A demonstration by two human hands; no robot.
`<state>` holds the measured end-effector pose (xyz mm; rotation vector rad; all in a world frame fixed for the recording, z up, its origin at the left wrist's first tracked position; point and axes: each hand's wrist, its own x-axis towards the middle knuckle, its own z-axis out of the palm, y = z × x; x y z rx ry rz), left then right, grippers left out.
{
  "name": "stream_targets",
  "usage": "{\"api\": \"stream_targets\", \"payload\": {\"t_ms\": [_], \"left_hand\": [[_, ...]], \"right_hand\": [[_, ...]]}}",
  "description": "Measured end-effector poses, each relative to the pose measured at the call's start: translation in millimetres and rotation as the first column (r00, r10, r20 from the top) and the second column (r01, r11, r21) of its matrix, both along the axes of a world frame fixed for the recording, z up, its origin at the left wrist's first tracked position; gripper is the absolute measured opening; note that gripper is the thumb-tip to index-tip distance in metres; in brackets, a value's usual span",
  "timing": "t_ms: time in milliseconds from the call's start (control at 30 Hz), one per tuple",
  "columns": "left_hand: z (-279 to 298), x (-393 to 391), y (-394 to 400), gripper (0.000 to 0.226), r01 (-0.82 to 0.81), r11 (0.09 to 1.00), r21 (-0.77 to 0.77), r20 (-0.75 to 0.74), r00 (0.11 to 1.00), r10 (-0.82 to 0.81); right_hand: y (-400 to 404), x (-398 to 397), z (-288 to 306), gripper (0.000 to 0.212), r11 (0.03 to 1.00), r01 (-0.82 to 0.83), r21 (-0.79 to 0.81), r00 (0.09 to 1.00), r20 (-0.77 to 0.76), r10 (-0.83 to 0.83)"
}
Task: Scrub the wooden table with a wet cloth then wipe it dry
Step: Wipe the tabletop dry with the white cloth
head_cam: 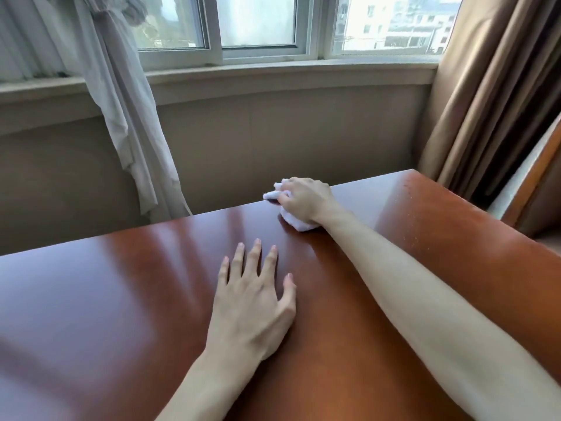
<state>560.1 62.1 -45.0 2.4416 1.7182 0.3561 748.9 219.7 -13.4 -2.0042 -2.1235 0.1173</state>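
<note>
A person's two bare arms reach over a glossy reddish-brown wooden table (115, 299) seen from above. The right hand (306, 200) stretches to the table's far edge, fingers curled around a bunched white cloth (296, 221) that it presses against the wood; bits of the cloth stick out past the fingers and under the wrist. The left hand (253, 302) lies flat on the tabletop nearer the person, palm down, fingers straight and spread, holding nothing. Small pale specks dot the table surface to the right of the cloth. Beyond the table stand a beige wall, a window (258, 22), a white sheer curtain (121, 95) on the left and a tan curtain (491, 92) on the right.
</note>
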Motion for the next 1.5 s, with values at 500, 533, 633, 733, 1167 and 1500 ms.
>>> {"api": "stream_targets", "payload": {"t_ms": [500,533,633,733,1167,1500], "left_hand": [[3,-3,-5,0.075,0.022,0.999,-0.028,-0.001,1.000,-0.022],[2,-4,-5,0.075,0.029,0.999,-0.034,-0.007,1.000,-0.030],[-1,-4,-4,0.075,0.018,1.000,-0.012,0.029,0.999,-0.017],[-4,-4,0,0.078,0.008,1.000,0.008,0.030,1.000,-0.008],[1,-2,0,0.063,-0.002,0.998,-0.058,0.023,1.000,0.004],[16,24,-10,0.064,0.101,0.993,-0.058,-0.079,0.991,-0.105]], "right_hand": [[-89,89,8,0.044,0.997,0.027,-0.069,1.000,-0.012,-0.027],[-80,108,5,0.050,0.988,0.147,-0.048,0.989,0.012,-0.147],[-40,134,-15,0.067,0.917,0.398,0.014,0.916,-0.055,-0.397],[-6,128,-16,0.042,0.883,0.468,0.043,0.883,-0.070,-0.464],[-163,48,-3,0.043,0.971,0.238,-0.007,0.971,-0.039,-0.238],[-328,-17,-2,0.047,0.992,0.124,0.034,0.987,-0.105,-0.120]]}}
